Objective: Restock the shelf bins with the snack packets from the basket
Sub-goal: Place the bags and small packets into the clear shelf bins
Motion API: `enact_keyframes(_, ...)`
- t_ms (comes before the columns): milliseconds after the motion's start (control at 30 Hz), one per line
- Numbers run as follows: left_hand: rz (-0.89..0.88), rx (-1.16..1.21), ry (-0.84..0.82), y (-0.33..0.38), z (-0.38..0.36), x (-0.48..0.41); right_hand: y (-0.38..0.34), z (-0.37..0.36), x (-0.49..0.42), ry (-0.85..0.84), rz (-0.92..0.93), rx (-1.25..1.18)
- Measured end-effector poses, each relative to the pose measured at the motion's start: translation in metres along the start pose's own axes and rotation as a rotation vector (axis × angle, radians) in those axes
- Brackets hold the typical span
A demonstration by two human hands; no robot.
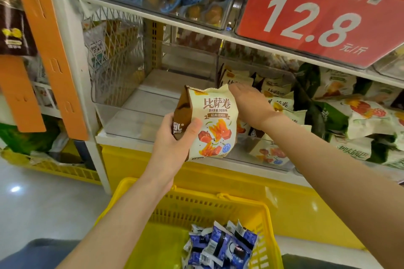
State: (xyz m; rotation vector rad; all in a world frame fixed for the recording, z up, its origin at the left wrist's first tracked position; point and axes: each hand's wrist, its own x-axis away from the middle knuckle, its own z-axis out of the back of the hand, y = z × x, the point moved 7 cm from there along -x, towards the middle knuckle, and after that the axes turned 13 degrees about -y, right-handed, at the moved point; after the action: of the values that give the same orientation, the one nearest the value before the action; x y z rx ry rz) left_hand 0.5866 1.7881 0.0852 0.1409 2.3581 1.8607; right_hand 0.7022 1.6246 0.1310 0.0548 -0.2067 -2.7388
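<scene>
Checker: Basket status?
Operator: Yellow basket [269, 214], lowest in view, contains blue-and-white snack packets [220, 244].
Checker: Hands?
Operator: Left hand [172, 137] grips an upright Bisa Juan packet [218, 120], thumb across its front and fingers behind. Right hand [247, 102] lies palm-down at its top right corner; fingertips hidden, grip undeterminable. Packet is in front of the clear shelf bin [135, 116].

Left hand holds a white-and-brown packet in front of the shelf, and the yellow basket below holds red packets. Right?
No: the head view shows the packets in the yellow basket are blue, not red. The left hand does hold the white-and-brown packet.
</scene>
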Motion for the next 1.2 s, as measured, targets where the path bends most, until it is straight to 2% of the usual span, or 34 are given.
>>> enact_keyframes(67, -0.003, -0.038, -0.030, -0.001, -0.001, 0.000, 0.004, 0.011, 0.009, 0.043, -0.023, -0.173)
enact_keyframes(167, -0.016, -0.109, -0.107, -0.004, -0.006, -0.001, 0.003, 0.040, 0.042, 0.232, -0.009, -0.612)
enact_keyframes(233, -0.051, -0.176, -0.161, -0.007, -0.012, 0.000, -0.011, 0.053, 0.065, 0.173, 0.118, -0.742)
enact_keyframes(300, -0.098, -0.267, -0.201, -0.009, -0.019, 0.000, -0.034, 0.051, 0.088, -0.034, 0.219, -0.568)
enact_keyframes(367, -0.112, -0.376, -0.263, -0.012, -0.029, 0.003, -0.047, 0.041, 0.106, -0.166, 0.243, -0.327)
enact_keyframes(467, -0.099, -0.455, -0.375, -0.018, -0.042, 0.010, -0.049, 0.032, 0.120, -0.225, 0.219, -0.308)
enact_keyframes(533, -0.157, -0.612, -0.343, -0.008, -0.040, 0.010, -0.038, 0.039, 0.124, -0.170, 0.177, -0.303)
enact_keyframes(633, -0.288, -0.930, -0.148, 0.016, -0.021, -0.002, -0.008, 0.070, 0.127, 0.032, 0.052, -0.445)
enact_keyframes(700, -0.266, -1.100, -0.083, 0.022, -0.009, -0.016, 0.008, 0.089, 0.125, 0.199, 0.012, -0.517)
enact_keyframes(767, -0.193, -1.266, -0.091, 0.015, -0.001, -0.031, 0.010, 0.093, 0.114, 0.255, -0.026, -0.429)
enact_keyframes(867, -0.170, -1.463, -0.128, 0.003, 0.003, -0.042, -0.002, 0.070, 0.086, 0.077, -0.064, -0.137)
enact_keyframes(933, -0.198, -1.491, -0.097, 0.002, 0.004, -0.044, -0.011, 0.054, 0.067, -0.034, -0.062, 0.062)
enact_keyframes(1000, -0.222, -1.496, -0.062, 0.003, 0.004, -0.045, -0.017, 0.046, 0.050, -0.119, -0.022, 0.155)
enact_keyframes(1100, -0.252, -1.514, -0.041, 0.002, 0.002, -0.045, -0.018, 0.035, 0.028, -0.256, 0.019, 0.173)
enact_keyframes(1200, -0.269, -1.511, -0.025, 0.003, 0.002, -0.044, -0.007, 0.026, 0.020, -0.298, -0.038, 0.022)
